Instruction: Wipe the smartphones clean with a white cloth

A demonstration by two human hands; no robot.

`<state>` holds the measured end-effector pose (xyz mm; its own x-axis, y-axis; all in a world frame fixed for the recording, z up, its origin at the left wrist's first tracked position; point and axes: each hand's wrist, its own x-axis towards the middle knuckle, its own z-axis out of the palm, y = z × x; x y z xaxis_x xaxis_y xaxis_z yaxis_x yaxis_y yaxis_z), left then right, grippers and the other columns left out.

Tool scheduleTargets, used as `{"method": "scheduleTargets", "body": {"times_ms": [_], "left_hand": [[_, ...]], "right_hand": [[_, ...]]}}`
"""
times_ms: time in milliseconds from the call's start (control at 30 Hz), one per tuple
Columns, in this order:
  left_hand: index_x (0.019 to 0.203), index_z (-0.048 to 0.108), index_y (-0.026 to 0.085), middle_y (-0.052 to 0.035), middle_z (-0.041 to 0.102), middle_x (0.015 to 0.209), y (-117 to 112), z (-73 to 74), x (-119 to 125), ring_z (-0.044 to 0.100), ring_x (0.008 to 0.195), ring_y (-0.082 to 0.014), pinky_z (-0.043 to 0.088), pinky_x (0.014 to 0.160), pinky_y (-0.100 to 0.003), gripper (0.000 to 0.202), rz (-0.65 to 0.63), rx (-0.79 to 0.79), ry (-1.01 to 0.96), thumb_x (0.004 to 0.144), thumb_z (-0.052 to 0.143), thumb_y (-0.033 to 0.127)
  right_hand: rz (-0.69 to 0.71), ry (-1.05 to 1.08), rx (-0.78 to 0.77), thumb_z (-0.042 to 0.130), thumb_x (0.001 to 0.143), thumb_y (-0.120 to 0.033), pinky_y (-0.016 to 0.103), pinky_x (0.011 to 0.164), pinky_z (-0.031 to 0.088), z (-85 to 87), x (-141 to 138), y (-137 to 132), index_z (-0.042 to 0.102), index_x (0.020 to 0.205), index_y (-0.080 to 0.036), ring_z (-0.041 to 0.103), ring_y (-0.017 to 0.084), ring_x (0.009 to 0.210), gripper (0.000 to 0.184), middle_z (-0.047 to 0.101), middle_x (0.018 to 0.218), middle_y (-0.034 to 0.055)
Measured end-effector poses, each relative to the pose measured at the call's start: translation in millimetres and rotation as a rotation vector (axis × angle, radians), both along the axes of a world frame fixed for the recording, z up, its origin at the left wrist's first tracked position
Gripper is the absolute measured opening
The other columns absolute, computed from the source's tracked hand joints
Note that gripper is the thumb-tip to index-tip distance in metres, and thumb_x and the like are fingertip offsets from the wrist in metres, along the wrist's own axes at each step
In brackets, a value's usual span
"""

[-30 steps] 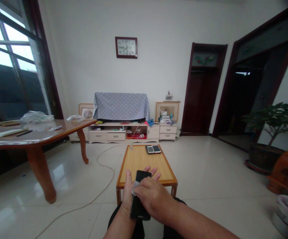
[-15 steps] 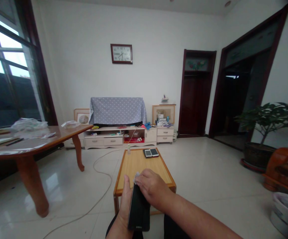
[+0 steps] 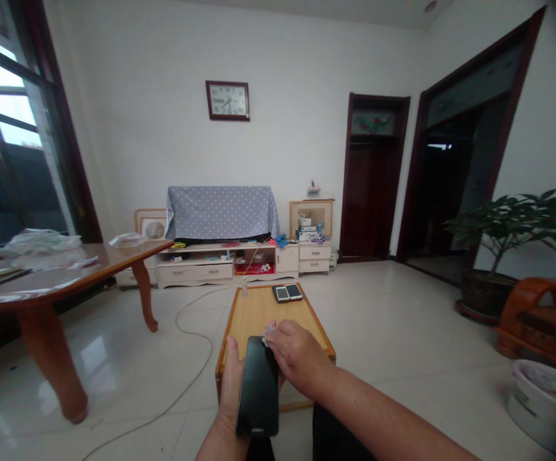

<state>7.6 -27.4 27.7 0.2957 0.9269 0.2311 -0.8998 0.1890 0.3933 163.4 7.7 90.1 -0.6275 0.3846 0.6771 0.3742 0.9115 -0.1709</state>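
Note:
A dark smartphone (image 3: 258,394) lies screen up in my left hand (image 3: 231,381), whose thumb runs along its left edge while the other fingers are mostly hidden beneath. Between the fingertips of my right hand (image 3: 299,355) is a crumpled whitish tissue (image 3: 268,333), at the phone's top right corner. Beyond both hands stands a low wooden table (image 3: 253,314). Two more phones (image 3: 288,292) lie side by side near its far edge, and a small clear bottle (image 3: 244,287) stands at its far left corner.
A larger brown table (image 3: 114,256) with plastic bags (image 3: 42,242) is on the left. A cable (image 3: 196,333) snakes over the tiled floor. To the right are a white bucket (image 3: 541,403), a wooden armchair (image 3: 522,301) and a potted plant (image 3: 489,282). A white cabinet (image 3: 196,273) lines the far wall.
My right hand with the tissue has moved slightly right and up, uncovering the phone's top edge. The phone sits a little further left and higher. The whole view has shifted slightly.

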Motion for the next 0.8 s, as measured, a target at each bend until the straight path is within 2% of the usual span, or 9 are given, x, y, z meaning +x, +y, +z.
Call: {"method": "scheduleTargets", "body": {"times_ms": [100, 200, 333, 400, 467, 667, 733, 800], "left_hand": [[0.147, 0.050, 0.018, -0.0167, 0.061, 0.141, 0, 1.0, -4, 0.047, 0.140, -0.0327, 0.027, 0.121, -0.049, 0.088, 0.038, 0.029, -0.036, 0.087, 0.034, 0.081], [0.154, 0.038, 0.013, -0.0214, 0.050, 0.151, -1, 1.8, -5, 0.036, 0.148, -0.0306, 0.022, 0.123, -0.046, 0.097, 0.056, 0.062, -0.066, 0.086, 0.032, 0.083], [0.158, 0.029, 0.015, -0.0209, 0.048, 0.153, -2, 3.2, -1, 0.039, 0.146, -0.0328, 0.023, 0.122, -0.054, 0.091, -0.002, 0.087, -0.051, 0.091, 0.029, 0.077], [0.159, 0.026, 0.016, -0.0194, 0.048, 0.153, -2, 3.6, 0, 0.041, 0.145, -0.0326, 0.023, 0.122, -0.056, 0.082, -0.013, 0.089, -0.042, 0.096, 0.027, 0.069], [0.159, 0.025, 0.017, -0.0188, 0.047, 0.154, 0, 3.4, -2, 0.039, 0.146, -0.0311, 0.022, 0.122, -0.054, 0.075, 0.005, 0.082, -0.042, 0.099, 0.027, 0.061], [0.160, 0.024, 0.022, -0.0157, 0.034, 0.163, 2, 1.5, -6, 0.023, 0.153, -0.0289, 0.015, 0.124, -0.053, 0.070, 0.053, 0.040, -0.046, 0.099, 0.031, 0.056], [0.160, 0.024, 0.021, -0.0161, 0.033, 0.163, 3, 0.6, -2, 0.022, 0.153, -0.0285, 0.014, 0.124, -0.052, 0.071, 0.041, 0.036, -0.038, 0.099, 0.031, 0.058], [0.159, 0.024, 0.019, -0.0178, 0.035, 0.162, 5, -0.7, 5, 0.023, 0.153, -0.0289, 0.012, 0.125, -0.051, 0.075, 0.030, 0.039, -0.022, 0.098, 0.031, 0.061]], "right_hand": [[0.044, -0.022, -0.014, 0.048, 0.100, -0.015, 0.035, 0.082, 0.050, -15.7, 8, -15, 0.066, 0.101, -0.017, 0.057, 0.022, 0.091, 0.019, 0.062, 0.097, 0.0098], [0.106, -0.038, -0.034, 0.050, 0.098, -0.015, 0.035, 0.083, 0.050, -26.8, 12, -24, 0.066, 0.102, -0.018, 0.057, 0.022, 0.093, 0.016, 0.062, 0.099, 0.0102], [0.065, 0.033, -0.073, 0.049, 0.099, -0.015, 0.035, 0.085, 0.050, -17.9, 13, -10, 0.066, 0.102, -0.018, 0.058, 0.022, 0.094, 0.017, 0.061, 0.099, 0.0092], [0.037, 0.060, -0.082, 0.048, 0.099, -0.014, 0.036, 0.085, 0.050, -11.9, 13, -4, 0.066, 0.103, -0.018, 0.057, 0.022, 0.095, 0.019, 0.061, 0.100, 0.0094], [0.038, 0.056, -0.089, 0.049, 0.099, -0.015, 0.036, 0.084, 0.050, -12.5, 14, -9, 0.066, 0.103, -0.018, 0.057, 0.022, 0.095, 0.018, 0.061, 0.102, 0.0101], [0.236, -0.062, -0.046, 0.051, 0.093, -0.011, 0.033, 0.082, 0.051, -41.5, 17, -57, 0.064, 0.101, -0.017, 0.057, 0.022, 0.091, 0.017, 0.065, 0.102, 0.0099], [0.234, -0.064, -0.042, 0.052, 0.093, -0.012, 0.033, 0.082, 0.051, -43.8, 18, -54, 0.064, 0.100, -0.018, 0.057, 0.022, 0.089, 0.015, 0.064, 0.100, 0.0091], [0.157, -0.021, -0.049, 0.052, 0.094, -0.014, 0.036, 0.087, 0.050, -40.1, 18, -41, 0.064, 0.100, -0.019, 0.057, 0.023, 0.092, 0.014, 0.063, 0.099, 0.0092]]}}
